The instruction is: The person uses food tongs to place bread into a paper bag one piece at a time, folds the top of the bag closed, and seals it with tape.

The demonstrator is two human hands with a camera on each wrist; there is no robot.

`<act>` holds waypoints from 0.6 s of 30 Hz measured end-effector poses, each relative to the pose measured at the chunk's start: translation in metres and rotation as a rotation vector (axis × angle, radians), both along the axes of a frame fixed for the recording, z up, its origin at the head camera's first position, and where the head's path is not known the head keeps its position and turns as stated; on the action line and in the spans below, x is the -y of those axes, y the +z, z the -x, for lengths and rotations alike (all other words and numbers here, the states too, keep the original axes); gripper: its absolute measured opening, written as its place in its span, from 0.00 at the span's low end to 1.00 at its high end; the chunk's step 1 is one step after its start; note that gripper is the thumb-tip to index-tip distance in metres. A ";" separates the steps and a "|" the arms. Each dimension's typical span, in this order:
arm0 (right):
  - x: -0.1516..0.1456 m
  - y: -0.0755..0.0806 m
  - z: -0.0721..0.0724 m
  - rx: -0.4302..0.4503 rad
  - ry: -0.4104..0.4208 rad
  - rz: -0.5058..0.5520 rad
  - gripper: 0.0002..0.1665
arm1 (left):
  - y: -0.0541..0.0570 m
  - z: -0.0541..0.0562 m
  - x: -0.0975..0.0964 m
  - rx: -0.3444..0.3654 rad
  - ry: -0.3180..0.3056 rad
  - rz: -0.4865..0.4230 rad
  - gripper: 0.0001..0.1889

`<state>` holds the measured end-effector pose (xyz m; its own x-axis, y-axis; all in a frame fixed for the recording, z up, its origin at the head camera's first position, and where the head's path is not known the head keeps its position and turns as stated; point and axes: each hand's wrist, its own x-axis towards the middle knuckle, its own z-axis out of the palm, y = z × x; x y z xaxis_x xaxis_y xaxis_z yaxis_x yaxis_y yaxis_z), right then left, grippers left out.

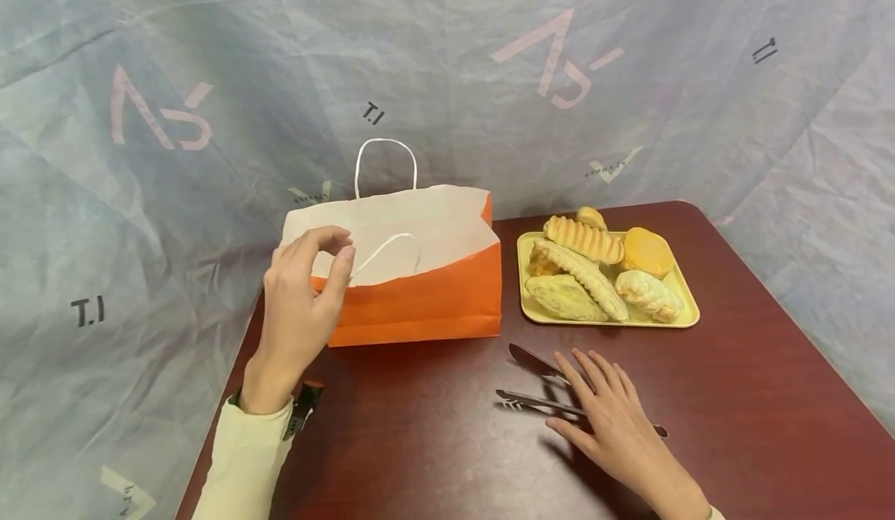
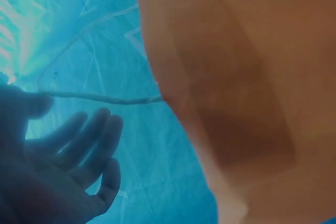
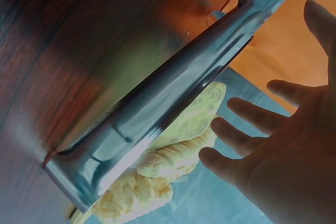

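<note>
An orange paper bag [image 1: 426, 302] with a white inside stands upright on the table, its mouth open. My left hand [image 1: 297, 310] is raised at the bag's left front corner, fingers bent and thumb apart from them. In the left wrist view that hand [image 2: 68, 166] holds nothing, and a white cord handle [image 2: 115, 99] runs just above its fingers. Metal tongs [image 1: 548, 404] lie on the table with their arms spread. Over them hovers my right hand [image 1: 618, 431], fingers spread. The right wrist view has the tongs [image 3: 173, 82] beside the empty right hand [image 3: 283, 150].
A yellow tray [image 1: 688, 316] with several breads and pastries [image 1: 583, 242] sits right of the bag. The dark red table [image 1: 419, 442] ends near a grey cloth backdrop [image 1: 447, 77] behind. The far cord handle [image 1: 386, 141] sticks up from the bag.
</note>
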<state>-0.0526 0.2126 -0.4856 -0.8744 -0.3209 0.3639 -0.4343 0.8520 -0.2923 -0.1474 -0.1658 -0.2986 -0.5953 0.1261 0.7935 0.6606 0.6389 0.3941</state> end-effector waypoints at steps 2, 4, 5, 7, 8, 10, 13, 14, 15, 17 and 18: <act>-0.001 0.000 0.000 0.005 -0.001 0.003 0.54 | -0.004 0.001 0.001 0.019 -0.005 0.012 0.10; -0.002 0.000 -0.001 0.016 -0.004 0.008 0.53 | -0.008 0.001 0.002 0.036 -0.014 0.024 0.10; -0.002 0.000 -0.001 0.024 -0.006 0.010 0.53 | -0.010 0.000 0.002 0.045 -0.018 0.031 0.10; -0.003 -0.001 -0.001 0.028 -0.009 0.009 0.53 | -0.015 0.000 0.003 0.061 -0.030 0.051 0.10; -0.003 -0.001 -0.001 0.031 -0.010 0.008 0.53 | -0.017 0.000 0.003 0.066 -0.032 0.067 0.11; -0.004 -0.002 -0.002 0.034 -0.011 0.000 0.54 | -0.023 -0.001 0.004 0.076 -0.032 0.101 0.12; -0.004 -0.002 -0.003 0.033 -0.010 -0.010 0.55 | -0.033 0.000 0.004 0.084 -0.022 0.165 0.15; -0.004 -0.003 -0.003 0.039 -0.010 -0.011 0.55 | -0.036 0.001 0.004 0.082 -0.020 0.183 0.15; -0.004 -0.003 -0.003 0.042 -0.008 -0.013 0.55 | -0.040 0.001 0.004 0.078 -0.019 0.200 0.16; -0.004 -0.003 -0.003 0.049 -0.003 -0.016 0.54 | -0.045 0.003 0.003 0.055 -0.021 0.222 0.16; -0.004 -0.003 -0.003 0.052 0.001 -0.017 0.54 | -0.047 0.004 0.003 0.039 -0.022 0.232 0.16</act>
<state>-0.0498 0.2169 -0.4885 -0.8919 -0.3274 0.3121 -0.4194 0.8569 -0.2998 -0.1512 -0.1689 -0.3454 -0.6200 0.3159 0.7182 0.6624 0.7013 0.2633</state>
